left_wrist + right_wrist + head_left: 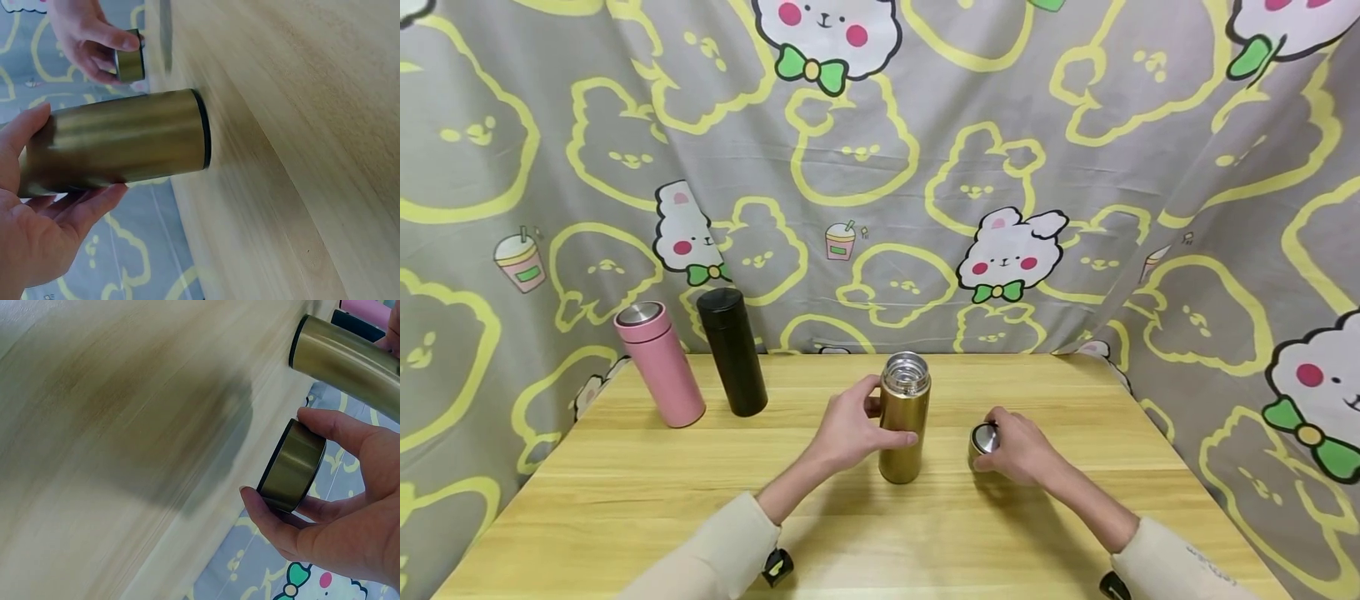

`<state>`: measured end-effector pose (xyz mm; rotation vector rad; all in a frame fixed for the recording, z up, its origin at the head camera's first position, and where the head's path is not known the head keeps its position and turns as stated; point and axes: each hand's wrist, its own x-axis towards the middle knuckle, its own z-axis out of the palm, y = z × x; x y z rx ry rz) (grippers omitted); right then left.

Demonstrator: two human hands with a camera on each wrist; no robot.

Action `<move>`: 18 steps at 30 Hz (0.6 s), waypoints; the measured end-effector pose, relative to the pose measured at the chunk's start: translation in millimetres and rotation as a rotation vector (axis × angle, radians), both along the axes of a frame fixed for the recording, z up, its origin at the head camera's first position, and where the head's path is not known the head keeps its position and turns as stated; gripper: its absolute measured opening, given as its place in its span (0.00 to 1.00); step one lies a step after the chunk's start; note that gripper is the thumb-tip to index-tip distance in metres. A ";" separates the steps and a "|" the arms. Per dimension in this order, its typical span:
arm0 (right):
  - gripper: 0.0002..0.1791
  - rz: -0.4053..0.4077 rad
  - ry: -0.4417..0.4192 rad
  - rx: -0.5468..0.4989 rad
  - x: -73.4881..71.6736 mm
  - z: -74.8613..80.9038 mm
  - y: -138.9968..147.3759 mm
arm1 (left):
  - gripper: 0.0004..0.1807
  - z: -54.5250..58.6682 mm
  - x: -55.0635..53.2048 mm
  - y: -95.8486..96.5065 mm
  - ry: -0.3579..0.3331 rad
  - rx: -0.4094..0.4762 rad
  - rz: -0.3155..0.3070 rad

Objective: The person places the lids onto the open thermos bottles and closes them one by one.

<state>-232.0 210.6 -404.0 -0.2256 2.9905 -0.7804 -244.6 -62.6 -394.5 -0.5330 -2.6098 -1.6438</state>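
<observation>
A gold thermos bottle (902, 463) stands upright near the middle of the table, its steel mouth uncovered at the top. My left hand (850, 429) grips its upper body from the left, thumb across the front. In the left wrist view the bottle's dark base (202, 128) is right at the wood. To its right, my right hand (1021, 450) holds the round gold lid (985, 438), steel top facing up. The right wrist view has thumb and fingers pinching the lid (294, 465) by its sides, close over the table.
A pink thermos (666, 375) and a black thermos (733, 358) stand capped at the back left of the wooden table (625, 508). A patterned grey curtain (880, 275) hangs behind the table and along its sides.
</observation>
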 end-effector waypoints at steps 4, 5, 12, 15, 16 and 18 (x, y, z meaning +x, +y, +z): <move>0.35 0.002 0.014 0.000 0.2 0.5 -0.1 | 0.38 -1.2 0.3 0.1 0.011 -0.016 0.009; 0.35 0.005 0.019 0.001 0.6 1.1 -0.2 | 0.37 -1.5 0.3 0.0 0.010 -0.020 0.014; 0.33 0.019 0.050 0.002 0.5 4.3 2.5 | 0.36 -3.1 0.2 -0.4 0.008 -0.025 0.008; 0.33 0.028 0.066 -0.005 -0.7 7.1 4.3 | 0.35 -2.7 0.1 -0.8 0.007 -0.025 0.008; 0.34 0.032 0.066 -0.008 -0.9 8.7 4.9 | 0.35 -2.4 0.2 -0.8 0.005 -0.025 0.008; 0.35 0.036 0.059 -0.020 -1.4 12.6 5.8 | 0.34 -1.9 0.2 -0.9 0.002 -0.024 0.007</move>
